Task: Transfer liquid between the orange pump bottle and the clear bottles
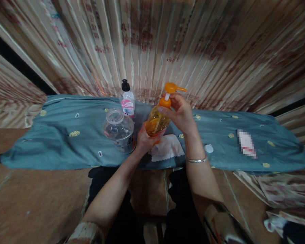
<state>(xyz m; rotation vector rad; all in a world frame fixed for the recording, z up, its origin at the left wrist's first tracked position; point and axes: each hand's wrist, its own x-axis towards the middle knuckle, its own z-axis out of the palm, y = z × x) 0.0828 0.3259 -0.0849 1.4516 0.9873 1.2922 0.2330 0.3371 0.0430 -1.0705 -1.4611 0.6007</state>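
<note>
A clear pump bottle (158,121) of amber liquid, with an orange pump top, leans to the right between my hands. My left hand (146,138) wraps round its lower body. Up at the orange collar, the fingers and thumb of my right hand (181,113) are closed on the neck, just under the pump head. Below the bottle lies a folded pale cloth (167,149), partly behind my left hand. To the left stands an open clear plastic jar (119,130) with dark print. Behind the jar is a clear bottle (127,101) with a black cap and pink label.
A blue-green cloth (56,135) with yellow patterns covers the long narrow surface. On its right lie a small white cap (208,148) and a blurred-out white item (247,144). A pleated patterned curtain (147,44) hangs close behind. Brown floor tiles (35,203) show in front.
</note>
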